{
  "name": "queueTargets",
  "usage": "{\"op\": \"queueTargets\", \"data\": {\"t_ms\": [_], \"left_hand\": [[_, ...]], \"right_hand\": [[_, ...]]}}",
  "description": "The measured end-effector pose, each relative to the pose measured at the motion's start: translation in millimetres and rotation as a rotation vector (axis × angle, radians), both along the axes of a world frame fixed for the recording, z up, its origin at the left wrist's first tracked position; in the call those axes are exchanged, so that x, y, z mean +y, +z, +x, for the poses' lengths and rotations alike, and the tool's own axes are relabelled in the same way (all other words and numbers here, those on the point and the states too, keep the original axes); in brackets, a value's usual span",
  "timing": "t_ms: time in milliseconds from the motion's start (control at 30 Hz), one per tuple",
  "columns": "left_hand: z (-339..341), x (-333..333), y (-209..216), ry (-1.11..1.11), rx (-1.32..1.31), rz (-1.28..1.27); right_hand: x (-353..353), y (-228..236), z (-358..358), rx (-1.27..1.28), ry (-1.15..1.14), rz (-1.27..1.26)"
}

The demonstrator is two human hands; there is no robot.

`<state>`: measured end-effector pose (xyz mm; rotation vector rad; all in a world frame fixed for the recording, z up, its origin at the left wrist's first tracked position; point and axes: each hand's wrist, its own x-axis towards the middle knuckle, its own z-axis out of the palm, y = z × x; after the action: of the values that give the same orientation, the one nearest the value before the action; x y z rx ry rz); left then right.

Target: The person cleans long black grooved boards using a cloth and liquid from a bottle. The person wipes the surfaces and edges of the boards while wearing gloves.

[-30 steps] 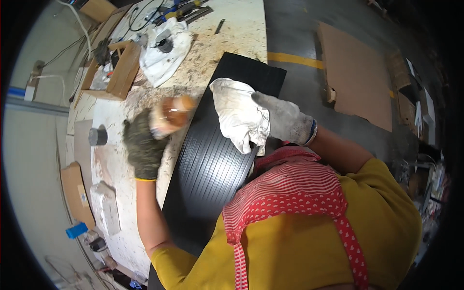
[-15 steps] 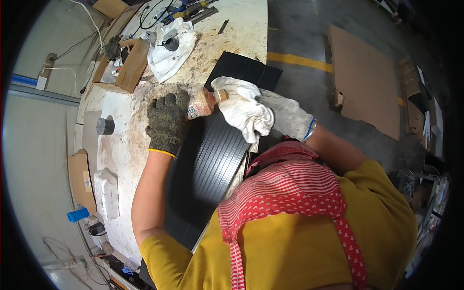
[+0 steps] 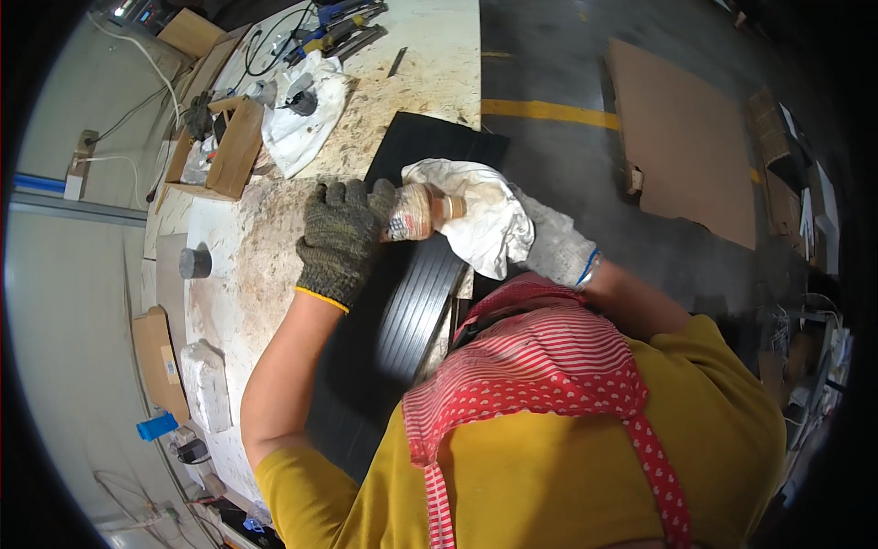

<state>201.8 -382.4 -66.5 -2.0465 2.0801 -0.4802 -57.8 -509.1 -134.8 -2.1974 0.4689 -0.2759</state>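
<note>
My left hand [image 3: 346, 233], in a dark knitted glove with a yellow cuff, is closed round a small plastic bottle [image 3: 409, 215]. The bottle lies tilted sideways, its capped end pointing right against a white cloth [image 3: 483, 206]. In a pale grey glove, my right hand [image 3: 551, 240] holds the cloth from its right side; the cloth hides most of those fingers. Both hands are above a long black ribbed panel [image 3: 412, 316] that lies on the worktable.
At the far left stand a cardboard box [image 3: 233, 151] and a white rag [image 3: 306, 114] with a dark cup on it. Hand tools [image 3: 343, 32] lie at the back. A grey round container [image 3: 194, 263] and a wrapped white block [image 3: 206, 386] are at left; cardboard sheets [image 3: 681, 146] lean or lie at right.
My left hand has moved right with the bottle, bringing its cap end further against the cloth. The cloth has bunched up around my right hand. The view has shifted slightly.
</note>
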Motion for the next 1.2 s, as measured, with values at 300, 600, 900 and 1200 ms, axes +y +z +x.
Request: {"op": "queueTargets", "data": {"t_ms": [300, 600, 900, 1200], "left_hand": [[-9.9, -5.4, -2.2, -0.077, -0.033, -0.025], [10.1, -12.1, 15.5, 0.044, -0.086, 0.024], [10.7, -15.7, 19.0, -0.089, -0.140, -0.038], [-4.1, -21.6, 6.4, -0.133, 0.029, -0.068]], "right_hand": [[1.7, -27.6, -14.5, 0.031, -0.015, -0.017], [-3.0, -20.5, -22.8, -0.464, -0.220, 1.379], [-11.5, -1.5, -29.3, -0.004, -0.188, 0.056], [-28.7, -10.0, -26.9, -0.384, -0.122, 0.695]]}}
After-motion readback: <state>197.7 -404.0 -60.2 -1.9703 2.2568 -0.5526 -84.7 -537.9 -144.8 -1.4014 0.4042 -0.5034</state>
